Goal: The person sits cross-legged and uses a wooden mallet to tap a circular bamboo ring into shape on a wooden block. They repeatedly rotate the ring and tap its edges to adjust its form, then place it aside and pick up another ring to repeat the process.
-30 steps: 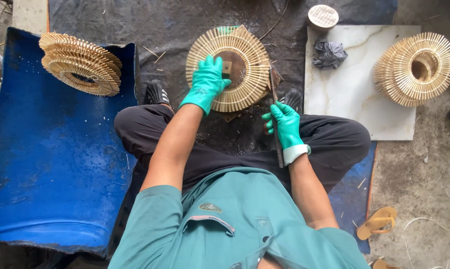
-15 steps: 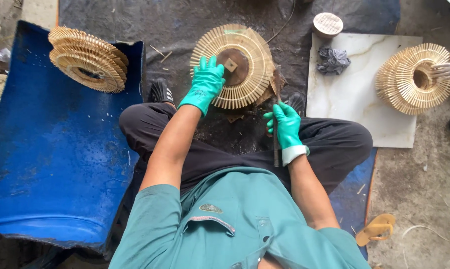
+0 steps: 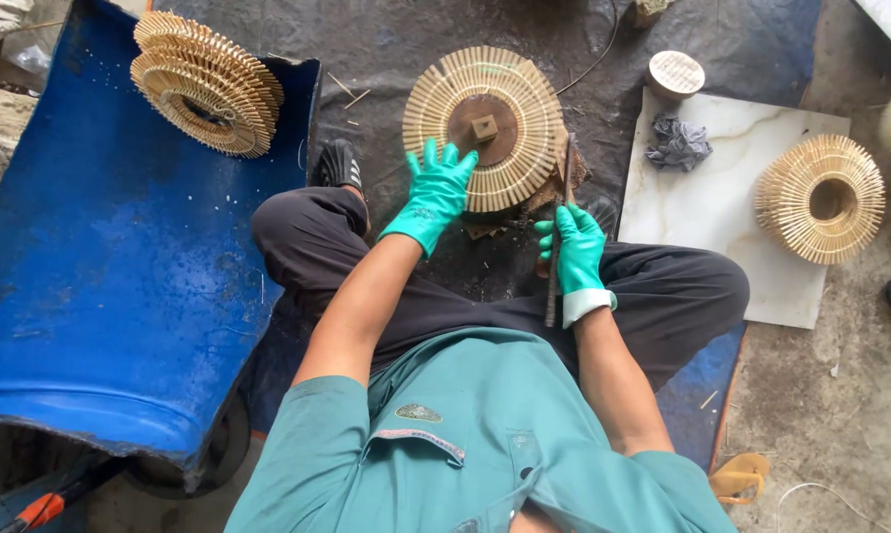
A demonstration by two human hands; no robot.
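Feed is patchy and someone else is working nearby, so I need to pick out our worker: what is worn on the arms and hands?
Both the left hand and right hand wear teal-green rubber gloves; the right one's cuff is folded back, showing a whitish band. The forearms are bare, below short sleeves of a teal work shirt.

Single head view, looking straight down from above seated person's chest, close over lap and ground.

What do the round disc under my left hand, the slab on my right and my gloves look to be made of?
The round disc: thin pale slats, probably bamboo or wood, matte and fanned around a brown hub. The slab: white with faint veining and a smooth face, likely marble or a marble-look tile. The gloves on the left hand and right hand: teal, slightly glossy, probably rubber or nitrile.
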